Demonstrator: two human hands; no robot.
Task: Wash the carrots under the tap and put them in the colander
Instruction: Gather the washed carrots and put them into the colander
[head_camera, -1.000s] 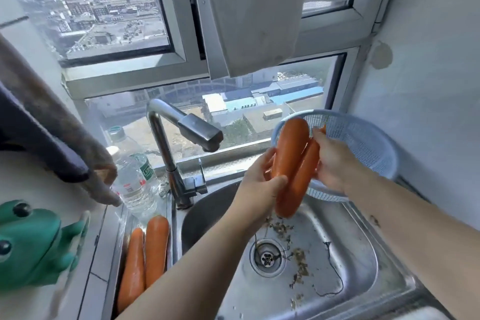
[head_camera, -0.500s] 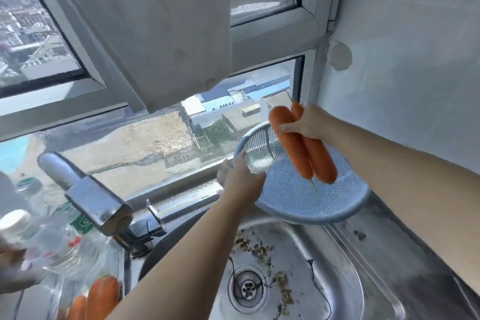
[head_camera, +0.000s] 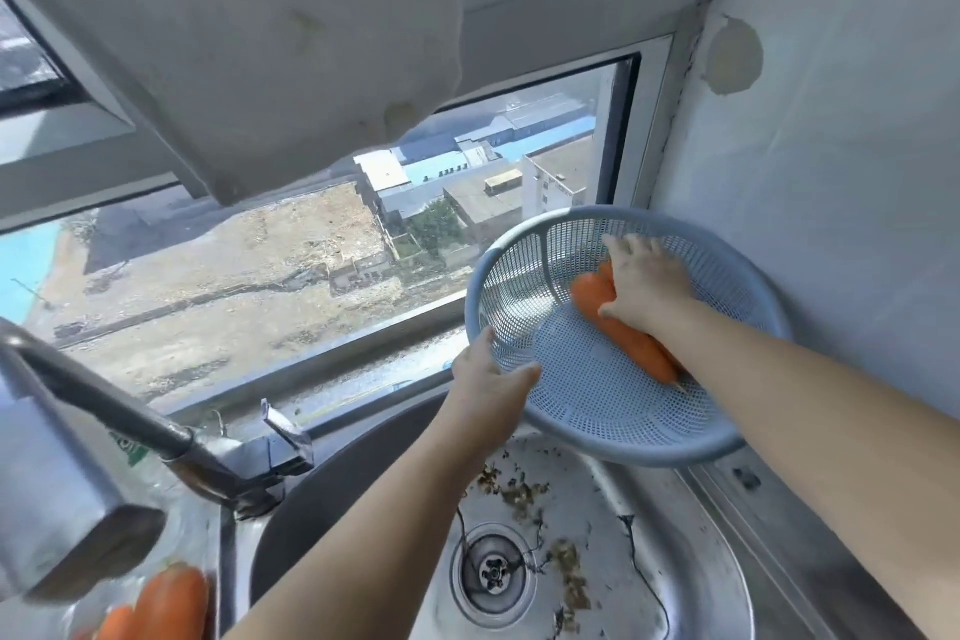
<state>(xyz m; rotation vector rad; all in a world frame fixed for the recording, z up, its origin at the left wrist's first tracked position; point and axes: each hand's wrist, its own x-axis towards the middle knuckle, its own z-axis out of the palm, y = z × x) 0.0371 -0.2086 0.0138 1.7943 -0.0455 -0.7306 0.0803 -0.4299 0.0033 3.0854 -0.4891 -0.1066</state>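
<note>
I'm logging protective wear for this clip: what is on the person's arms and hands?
Nothing visible. Both forearms are bare, with no sleeves in view, and the left hand and right hand show no gloves, watch or bands.

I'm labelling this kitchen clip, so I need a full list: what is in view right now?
colander: one, blue-grey, tilted over the sink's far right rim
carrots in colander: two, orange, under the right hand
carrots at lower left: at least two, orange, cut off by the picture's edge
tap: one, metal, left of sink
sink: one, steel, below
drain: one, metal, sink bottom
debris: brownish bits, scattered in the sink
cloth: one, off-white, hanging at the top
window: behind the sink
left hand: grips the colander's near rim
right hand: holds the carrots in colander
</note>
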